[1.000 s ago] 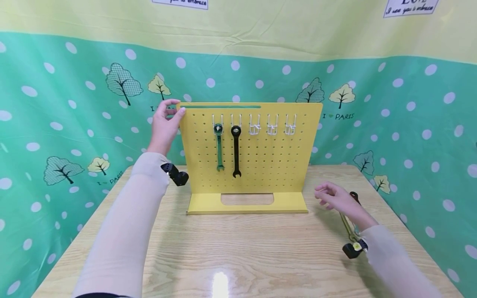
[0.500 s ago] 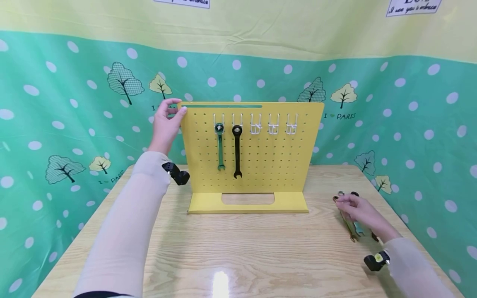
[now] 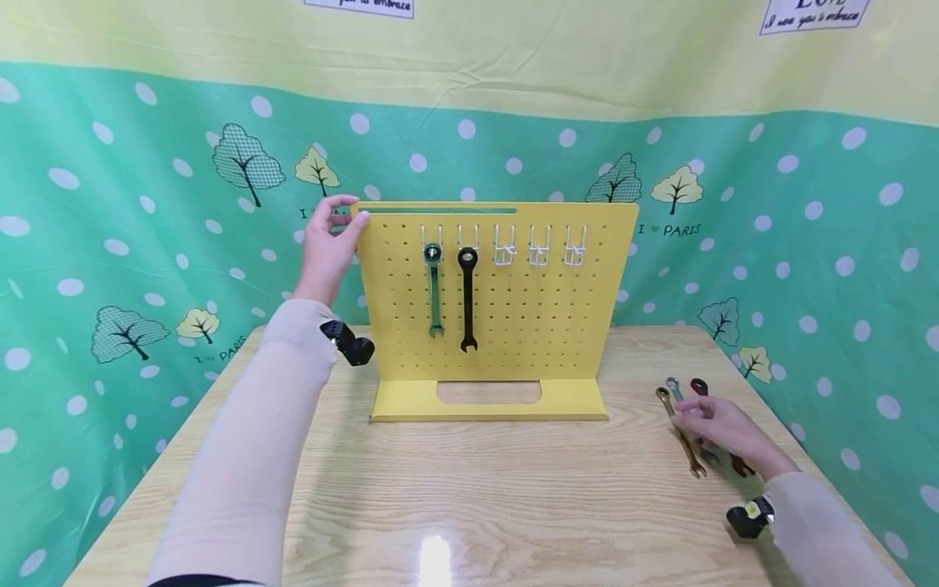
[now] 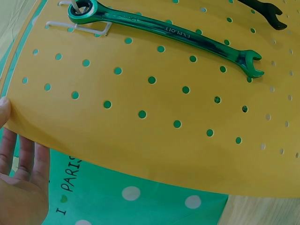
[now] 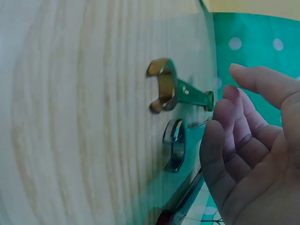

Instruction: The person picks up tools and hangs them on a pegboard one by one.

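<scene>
My left hand (image 3: 325, 254) grips the upper left corner of a yellow pegboard (image 3: 557, 330), thumb in front and fingers behind. On the board's hooks hang a green combination wrench (image 3: 434, 295) and a black combination wrench (image 3: 468, 303), both with their open ends down. At the right, three more wrenches lie on the table: a gold wrench (image 3: 685, 444), a silver wrench (image 3: 674, 389) and a dark red wrench (image 3: 700, 386). Over them hovers my right hand (image 3: 725, 430), partly covering the silver and dark red ones. Its thumb and loosely bent fingers (image 5: 213, 154) are apart, with nothing between them.
Three white wire hooks (image 3: 539, 246) on the board's right half carry nothing. The board's base (image 3: 572, 399) stands on a wooden table (image 3: 513, 489). Behind and at the sides hangs a green and yellow patterned cloth (image 3: 469, 147).
My right hand has moved right and slightly down from beside the board to over the loose wrenches, which show more fully now. The left hand has stayed on the board's corner.
</scene>
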### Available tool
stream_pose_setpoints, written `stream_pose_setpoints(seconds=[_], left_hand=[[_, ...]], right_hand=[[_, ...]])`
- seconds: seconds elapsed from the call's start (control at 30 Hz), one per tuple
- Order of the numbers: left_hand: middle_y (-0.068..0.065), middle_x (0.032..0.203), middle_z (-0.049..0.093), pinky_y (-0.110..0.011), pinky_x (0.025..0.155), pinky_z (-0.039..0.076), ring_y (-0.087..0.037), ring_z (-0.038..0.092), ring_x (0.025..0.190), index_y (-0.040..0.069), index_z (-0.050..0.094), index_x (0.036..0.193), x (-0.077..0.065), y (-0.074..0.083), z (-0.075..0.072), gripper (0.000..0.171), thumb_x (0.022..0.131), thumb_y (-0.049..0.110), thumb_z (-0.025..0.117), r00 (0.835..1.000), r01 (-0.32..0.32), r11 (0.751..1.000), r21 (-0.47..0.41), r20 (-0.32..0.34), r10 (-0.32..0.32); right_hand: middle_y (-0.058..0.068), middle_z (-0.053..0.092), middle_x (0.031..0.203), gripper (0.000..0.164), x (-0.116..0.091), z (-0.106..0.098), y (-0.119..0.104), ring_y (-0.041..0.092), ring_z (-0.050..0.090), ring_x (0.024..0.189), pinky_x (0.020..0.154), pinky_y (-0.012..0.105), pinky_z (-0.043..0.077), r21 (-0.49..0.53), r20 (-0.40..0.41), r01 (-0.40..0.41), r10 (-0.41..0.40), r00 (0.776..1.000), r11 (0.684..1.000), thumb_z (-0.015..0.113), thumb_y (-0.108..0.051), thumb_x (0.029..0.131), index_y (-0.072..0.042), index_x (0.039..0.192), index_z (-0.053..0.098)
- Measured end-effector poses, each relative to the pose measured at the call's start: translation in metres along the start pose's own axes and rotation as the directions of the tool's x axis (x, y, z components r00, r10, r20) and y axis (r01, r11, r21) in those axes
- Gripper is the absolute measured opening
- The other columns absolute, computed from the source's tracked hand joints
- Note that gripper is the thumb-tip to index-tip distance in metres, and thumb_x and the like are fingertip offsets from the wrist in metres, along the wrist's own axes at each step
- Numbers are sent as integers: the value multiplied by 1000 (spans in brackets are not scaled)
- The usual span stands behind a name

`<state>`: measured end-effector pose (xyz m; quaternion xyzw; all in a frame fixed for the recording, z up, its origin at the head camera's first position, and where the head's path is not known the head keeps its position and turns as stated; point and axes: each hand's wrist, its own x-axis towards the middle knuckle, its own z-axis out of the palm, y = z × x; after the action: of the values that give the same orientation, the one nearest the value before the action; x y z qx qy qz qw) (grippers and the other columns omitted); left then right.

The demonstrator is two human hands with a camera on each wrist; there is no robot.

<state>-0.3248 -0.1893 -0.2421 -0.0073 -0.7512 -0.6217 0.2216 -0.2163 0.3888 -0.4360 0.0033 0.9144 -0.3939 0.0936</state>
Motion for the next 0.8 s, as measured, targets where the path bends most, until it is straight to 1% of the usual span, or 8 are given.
stream_pose_setpoints(seconds=[0.17,0.33,0.47,0.57,0.7,0.8], left_hand=[[-4,119,55,-36,93,49,-21,58,106,26,57,130,0,0,1,32,99,35,62,1000,-2,1000,-2,-4,2],[-3,119,54,-36,94,50,-20,57,106,27,57,129,-1,1,1,32,99,35,63,1000,8,1000,-9,-5,-8],[-3,118,54,-35,92,50,-19,57,105,26,57,130,-1,1,1,32,99,35,62,1000,10,1000,-1,-8,-10],[-3,118,53,-35,90,50,-19,56,104,26,56,130,0,1,1,33,100,36,62,1000,8,1000,7,-8,-8],[-3,118,53,-36,90,50,-19,56,105,26,56,130,1,1,1,33,99,36,62,1000,9,1000,9,-7,-9],[-3,118,54,-36,92,50,-20,57,105,27,57,130,0,1,1,33,99,36,62,1000,12,1000,3,-8,-12]], right_hand=[[12,64,102,56,2,0,5,20,59,83,66,34,54,-11,-1,-20,20,1000,1000,69,-33,96,9,131,54],[12,65,104,58,3,0,4,21,59,78,63,34,52,-40,3,-26,27,1000,999,70,-31,96,11,132,53],[12,65,102,58,3,0,3,21,58,76,61,34,52,-46,-1,-12,12,1000,999,70,-29,95,13,131,53],[12,65,102,56,4,0,4,21,58,75,60,33,52,-33,-9,-18,17,1000,999,71,-27,95,13,131,54],[15,66,104,53,7,1,4,21,59,76,62,34,53,-30,-16,-34,34,999,999,71,-26,95,13,128,56],[16,66,104,52,10,1,4,21,60,78,63,35,53,-41,-28,-51,50,998,998,71,-29,94,13,124,59]])
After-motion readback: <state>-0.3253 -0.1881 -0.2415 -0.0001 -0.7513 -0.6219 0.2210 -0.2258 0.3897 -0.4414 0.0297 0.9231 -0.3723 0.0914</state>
